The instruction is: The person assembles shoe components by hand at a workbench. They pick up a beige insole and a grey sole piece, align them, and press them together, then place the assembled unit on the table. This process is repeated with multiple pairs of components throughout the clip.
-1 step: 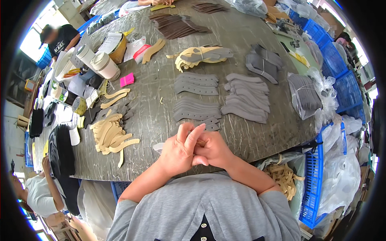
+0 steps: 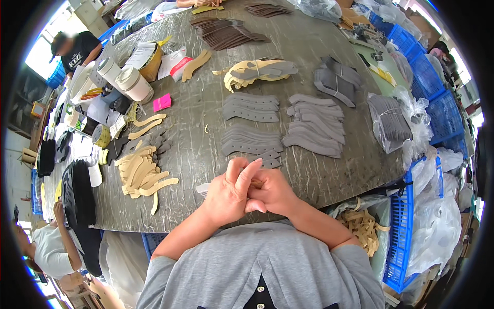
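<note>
Close together at the front of the table, my left hand (image 2: 226, 194) and my right hand (image 2: 275, 190) meet with fingers bent and overlapping. Both are closed; whatever they pinch, if anything, is hidden between them. Just beyond my fingers lies a small grey strip with holes (image 2: 267, 159), partly covered. Past it are a fanned row of curved grey strips with holes (image 2: 251, 139) and a second such row (image 2: 250, 106). To their right lie plain curved grey strips (image 2: 315, 126). A pale grey piece (image 2: 202, 189) shows beside my left hand.
Tan strips (image 2: 139, 170) are heaped on the left, near a pink pad (image 2: 162, 102) and white jars (image 2: 135, 85). Tied bundles (image 2: 257, 71) and brown strips (image 2: 226, 34) lie farther back. A blue crate (image 2: 399, 232) stands by the right edge. Other people work at left.
</note>
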Motion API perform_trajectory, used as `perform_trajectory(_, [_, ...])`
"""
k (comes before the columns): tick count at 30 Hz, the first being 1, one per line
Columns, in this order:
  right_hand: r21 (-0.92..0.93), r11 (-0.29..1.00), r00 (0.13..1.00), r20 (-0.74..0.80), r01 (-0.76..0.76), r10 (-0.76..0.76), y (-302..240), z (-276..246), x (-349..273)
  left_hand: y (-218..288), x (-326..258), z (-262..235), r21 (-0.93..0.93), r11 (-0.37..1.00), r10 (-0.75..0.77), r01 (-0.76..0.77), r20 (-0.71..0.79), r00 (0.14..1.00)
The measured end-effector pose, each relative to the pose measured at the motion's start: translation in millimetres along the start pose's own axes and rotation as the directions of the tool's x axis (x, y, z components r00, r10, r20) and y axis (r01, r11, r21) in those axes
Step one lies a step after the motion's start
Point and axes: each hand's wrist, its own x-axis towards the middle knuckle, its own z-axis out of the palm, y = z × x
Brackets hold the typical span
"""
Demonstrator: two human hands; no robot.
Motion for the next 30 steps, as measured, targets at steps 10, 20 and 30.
perform_trajectory(10, [0.218,0.968,0.993,0.008,-0.121,0.122,-3,1,-4,-3,1,-4,-0.336,0.939,-0.089,0.076,-0.024,0.996])
perform_trajectory(20, [0.393,0.916,0.996,-0.006,-0.078,0.087,4,-5,0,-5,17,-37,-0.151,0.988,-0.017,0.022,0.037,0.999])
perform_trajectory(30, [0.505,0.862,0.990,-0.139,0.050,0.024,14,-19,2,-4,15,-25,-0.140,0.990,-0.014,0.001,-0.091,0.996])
